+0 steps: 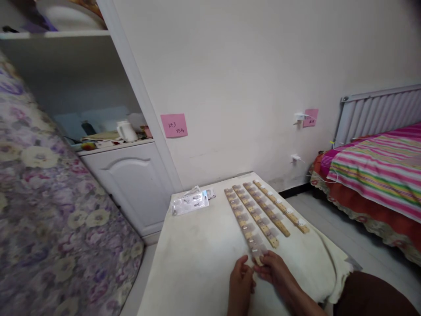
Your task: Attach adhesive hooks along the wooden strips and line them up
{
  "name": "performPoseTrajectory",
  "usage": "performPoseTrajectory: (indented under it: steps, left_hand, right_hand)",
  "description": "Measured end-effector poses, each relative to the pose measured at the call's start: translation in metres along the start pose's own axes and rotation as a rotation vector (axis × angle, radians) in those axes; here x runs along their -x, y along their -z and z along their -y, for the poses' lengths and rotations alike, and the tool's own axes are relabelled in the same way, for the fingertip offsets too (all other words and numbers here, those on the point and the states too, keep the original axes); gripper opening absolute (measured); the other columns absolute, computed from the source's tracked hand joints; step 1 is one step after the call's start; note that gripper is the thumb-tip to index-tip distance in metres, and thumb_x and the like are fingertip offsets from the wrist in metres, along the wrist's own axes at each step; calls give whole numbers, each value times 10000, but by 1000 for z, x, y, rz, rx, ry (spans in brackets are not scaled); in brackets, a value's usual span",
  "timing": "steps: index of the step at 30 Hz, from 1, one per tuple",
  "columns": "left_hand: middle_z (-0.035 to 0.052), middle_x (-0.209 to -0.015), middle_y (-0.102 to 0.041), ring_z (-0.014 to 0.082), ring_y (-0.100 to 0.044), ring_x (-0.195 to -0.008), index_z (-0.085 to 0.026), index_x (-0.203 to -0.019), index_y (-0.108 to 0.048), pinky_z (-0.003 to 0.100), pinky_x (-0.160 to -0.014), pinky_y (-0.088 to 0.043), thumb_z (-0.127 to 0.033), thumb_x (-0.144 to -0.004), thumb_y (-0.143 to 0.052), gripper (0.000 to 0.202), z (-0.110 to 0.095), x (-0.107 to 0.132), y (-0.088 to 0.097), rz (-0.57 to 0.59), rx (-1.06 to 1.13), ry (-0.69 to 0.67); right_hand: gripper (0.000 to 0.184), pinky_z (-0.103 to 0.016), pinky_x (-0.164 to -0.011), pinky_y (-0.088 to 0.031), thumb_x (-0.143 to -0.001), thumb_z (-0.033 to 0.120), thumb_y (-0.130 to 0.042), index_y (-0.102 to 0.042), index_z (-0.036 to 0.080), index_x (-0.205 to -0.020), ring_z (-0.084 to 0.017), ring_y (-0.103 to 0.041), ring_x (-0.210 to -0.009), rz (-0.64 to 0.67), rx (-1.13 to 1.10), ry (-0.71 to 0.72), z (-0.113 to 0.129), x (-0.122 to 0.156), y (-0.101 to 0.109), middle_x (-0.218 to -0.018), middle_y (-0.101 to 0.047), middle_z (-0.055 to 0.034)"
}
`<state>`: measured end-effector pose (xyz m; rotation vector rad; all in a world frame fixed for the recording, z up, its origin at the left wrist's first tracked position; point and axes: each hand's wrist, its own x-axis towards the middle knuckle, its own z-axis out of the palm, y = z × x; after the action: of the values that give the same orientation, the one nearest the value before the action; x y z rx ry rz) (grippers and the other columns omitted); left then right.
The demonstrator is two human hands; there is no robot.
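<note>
Four narrow wooden strips lie side by side on a white-covered table. The leftmost wooden strip (244,230) carries a row of small clear plastic pieces. My right hand (276,270) is closed at its near end, thumb and fingers around the wood. Close by on the left, my left hand (241,281) has its fingers curled in; what they hold, if anything, is hidden. The second strip (263,226) and the third strip (281,227) bear similar clear pieces. White round pieces sit along the rightmost strip (304,228).
Clear plastic packets (190,203) lie at the back left of the table (194,254). A wall stands behind it. To the left are a floral curtain (66,219) and a cabinet (134,184). A bed (378,162) stands on the right.
</note>
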<state>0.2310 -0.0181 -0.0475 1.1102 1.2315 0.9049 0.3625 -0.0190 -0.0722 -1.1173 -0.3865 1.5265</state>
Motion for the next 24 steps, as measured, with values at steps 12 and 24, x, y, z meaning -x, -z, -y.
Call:
performPoseTrajectory:
  steps: [12,24]
  left_hand:
    - [127,-1043,-587,198,-604,-913,-56,-1250,-477,281,-858,-472,-288,-703,-515,595,22,-23,18,-82,-178,-138]
    - [135,-1506,-182,259,-353,-1311,-132,-1434,-164,256,-983,-402,-188,-568,-607,974,-6,36,22,-138,-317,-93]
  right_hand:
    - [289,-249,-607,-515,-642,259,-717,-609,140,-883,-165,-696,-651,136,58,-54,2,0,-6,-872,-732,-91]
    - [372,-303,-699,-509,-624,396,-722,-607,176,-901,-171,-668,-663,245,90,-21,-37,54,-24,-745,-710,-33]
